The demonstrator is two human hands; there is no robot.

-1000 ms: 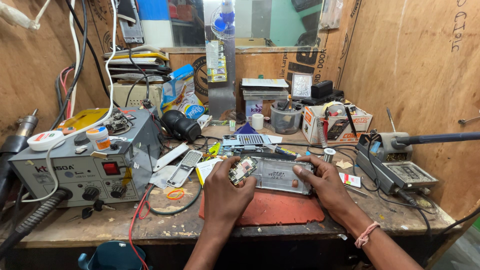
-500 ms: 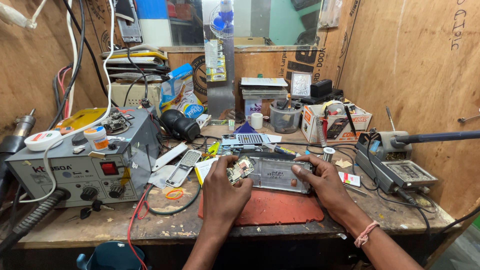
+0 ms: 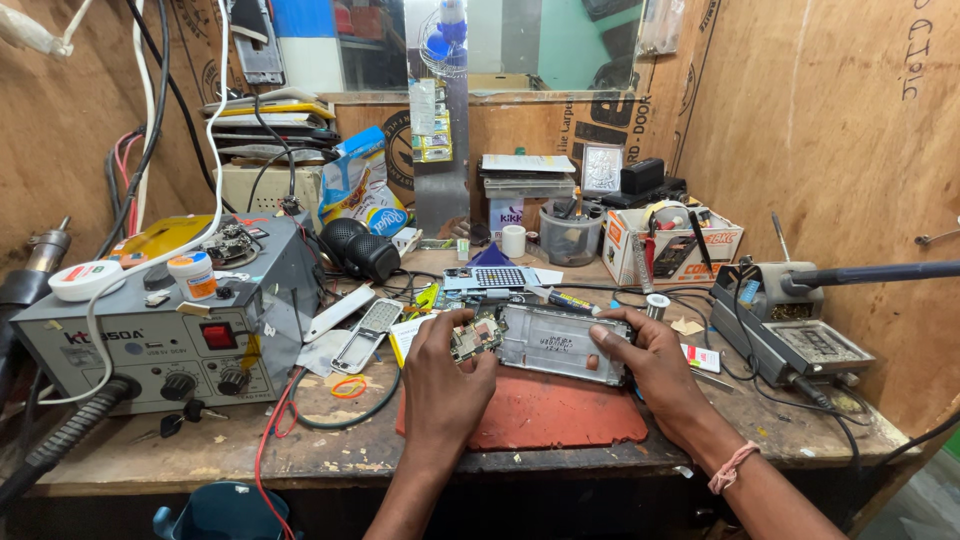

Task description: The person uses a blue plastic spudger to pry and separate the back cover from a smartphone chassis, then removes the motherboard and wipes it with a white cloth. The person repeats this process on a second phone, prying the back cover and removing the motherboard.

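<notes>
Fingers (image 3: 470, 335) of left hand (image 3: 445, 385) pinch small circuit board (image 3: 472, 337) at left end of phone frame (image 3: 555, 343). Right hand (image 3: 650, 365) closed around right end of frame, thumb on top. Frame held just above red mat (image 3: 560, 415) on table (image 3: 200, 450). Phone already opened, back off, board seems loose from frame. Keypad piece (image 3: 497, 278) lies apart behind. Reassembly not yet done, as I judge. Soldering station (image 3: 170, 335) at left.

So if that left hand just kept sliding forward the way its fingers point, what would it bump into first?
Probably the small keypad board, lying on the bench just beyond the left hand and the circuit board it holds against the phone frame. Depth is hard to judge from this view.
</notes>
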